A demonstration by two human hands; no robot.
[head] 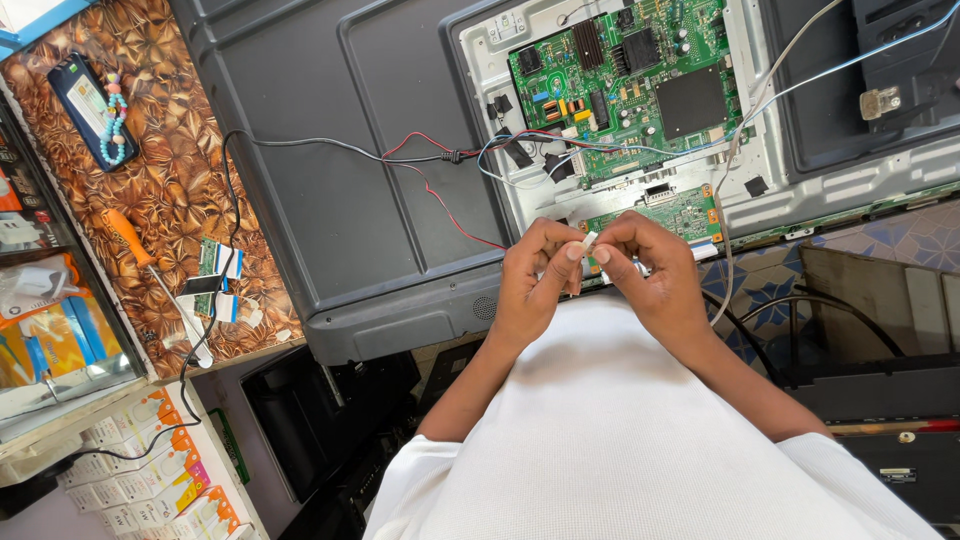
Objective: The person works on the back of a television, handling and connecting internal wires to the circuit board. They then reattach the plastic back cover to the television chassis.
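My left hand (532, 280) and my right hand (650, 272) meet in front of my chest, fingertips pinched together on a small white connector piece (588, 241). Both hands hover over the near edge of an opened flat television (340, 200) lying face down. Its green main circuit board (630, 85) sits just beyond my hands, with a smaller green board (665, 212) right behind my fingers. Red, black and blue wires (450, 160) run from the board across the dark back panel.
A patterned brown table (170, 190) at left carries an orange-handled screwdriver (140, 255), a phone with a bead string (90, 105), a small board with flat cables (218, 280) and a black cable. Boxes stack on shelves at lower left. White cables (760, 100) cross the right side.
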